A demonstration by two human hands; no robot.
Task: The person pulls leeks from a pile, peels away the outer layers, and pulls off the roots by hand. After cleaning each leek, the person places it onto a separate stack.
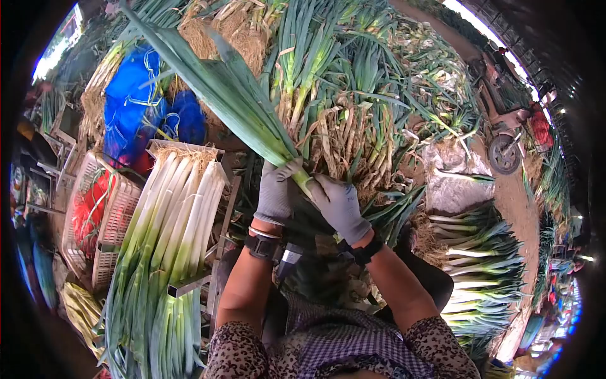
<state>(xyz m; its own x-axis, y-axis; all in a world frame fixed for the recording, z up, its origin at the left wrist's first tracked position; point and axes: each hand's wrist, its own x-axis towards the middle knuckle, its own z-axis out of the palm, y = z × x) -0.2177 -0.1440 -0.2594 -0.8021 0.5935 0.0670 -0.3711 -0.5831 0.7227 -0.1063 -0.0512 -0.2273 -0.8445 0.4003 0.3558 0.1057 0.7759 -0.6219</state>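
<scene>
A large leek (pixel 237 104) slants across the middle, its green leaves spreading to the upper left. My left hand (pixel 276 189), in a grey glove, is closed around its stalk. My right hand (pixel 339 205), also gloved, grips the lower end of the same stalk, where the gloved fingers cover part of it. To the left, trimmed leeks (pixel 173 208) lie side by side on a metal rack (pixel 189 285), roots at the top and leaves hanging down. Untrimmed leeks with brown outer leaves (pixel 341 136) are heaped beyond my hands.
A pale plastic crate (pixel 117 243) with red netting (pixel 91 211) stands at the left, below blue mesh bags (pixel 132 95). More leeks (pixel 476 271) lie in a row at the right, beside a whitish sack (pixel 457 180). A parked scooter (pixel 505 120) is at the upper right.
</scene>
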